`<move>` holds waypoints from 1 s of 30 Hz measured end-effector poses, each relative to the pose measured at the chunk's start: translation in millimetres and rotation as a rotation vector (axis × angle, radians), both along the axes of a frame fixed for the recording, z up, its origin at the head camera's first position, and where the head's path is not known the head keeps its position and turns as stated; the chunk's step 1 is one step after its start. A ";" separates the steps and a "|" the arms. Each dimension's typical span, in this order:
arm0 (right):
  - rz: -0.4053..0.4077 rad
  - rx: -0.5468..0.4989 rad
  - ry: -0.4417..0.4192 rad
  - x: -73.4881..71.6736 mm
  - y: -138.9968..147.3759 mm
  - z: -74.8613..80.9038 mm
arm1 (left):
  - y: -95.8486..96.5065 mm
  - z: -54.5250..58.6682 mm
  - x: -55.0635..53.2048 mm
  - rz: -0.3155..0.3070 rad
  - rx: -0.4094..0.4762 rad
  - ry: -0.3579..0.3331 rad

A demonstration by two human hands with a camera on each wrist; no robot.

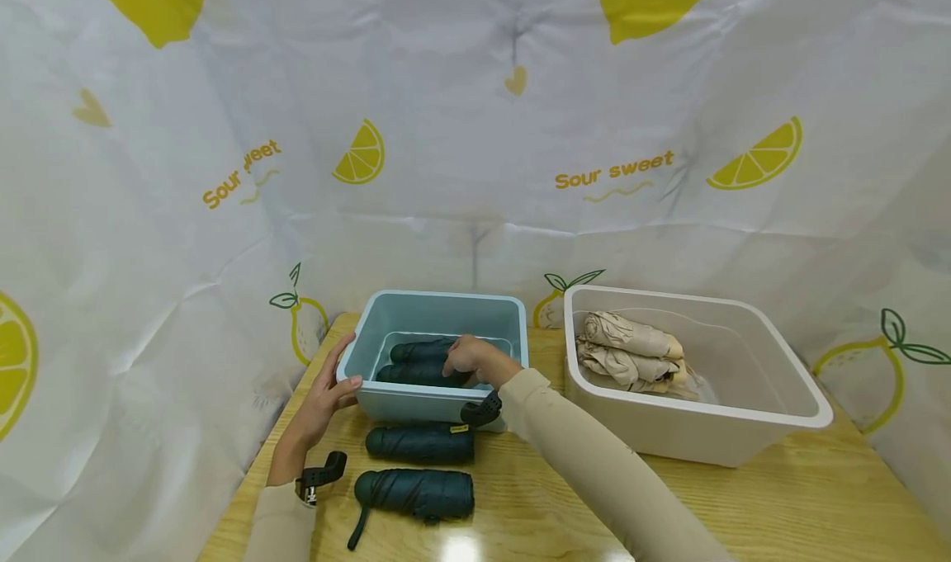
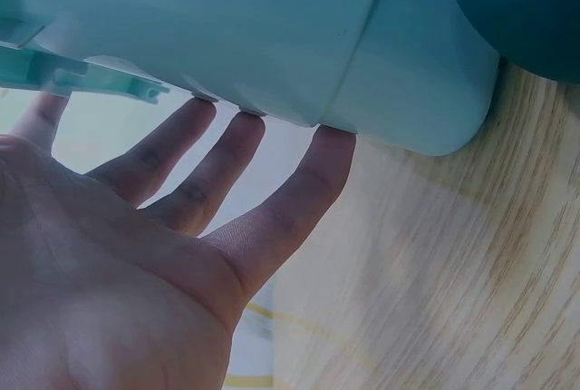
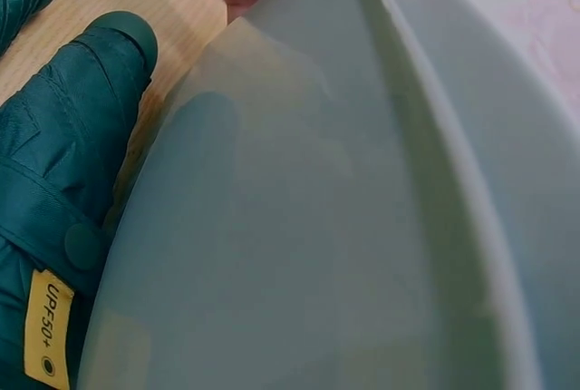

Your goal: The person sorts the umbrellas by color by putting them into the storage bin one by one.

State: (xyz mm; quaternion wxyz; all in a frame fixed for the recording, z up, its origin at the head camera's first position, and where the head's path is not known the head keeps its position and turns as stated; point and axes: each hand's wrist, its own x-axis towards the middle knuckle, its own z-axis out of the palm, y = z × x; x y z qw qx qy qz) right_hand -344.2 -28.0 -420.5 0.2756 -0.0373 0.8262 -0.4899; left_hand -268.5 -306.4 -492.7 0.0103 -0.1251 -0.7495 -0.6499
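Note:
A light blue plastic bin (image 1: 438,403) stands on the wooden table. My left hand (image 1: 327,393) holds its front left corner, thumb on the front rim; in the left wrist view its fingertips (image 2: 335,141) press on the outer wall. Two dark green folding umbrellas lie side by side inside: a rear umbrella (image 1: 419,351) and a front umbrella (image 1: 409,374). My right hand (image 1: 479,359) reaches over the front rim, its curled fingers gripping the front umbrella near its right end. In the right wrist view, the bin's wall (image 3: 272,227) hides that hand.
Before the bin lie a folded umbrella with a yellow tag (image 1: 416,444) and another with a wrist strap (image 1: 416,493). On the right, a larger white bin (image 1: 654,430) holds several beige rolled bundles (image 1: 631,335). A lemon-print curtain (image 1: 461,133) hangs behind the table.

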 end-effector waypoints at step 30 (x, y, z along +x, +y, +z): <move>0.392 -0.444 0.669 85.1 60.8 16.4 | -2.6 -0.7 -1.8 -0.014 0.011 0.003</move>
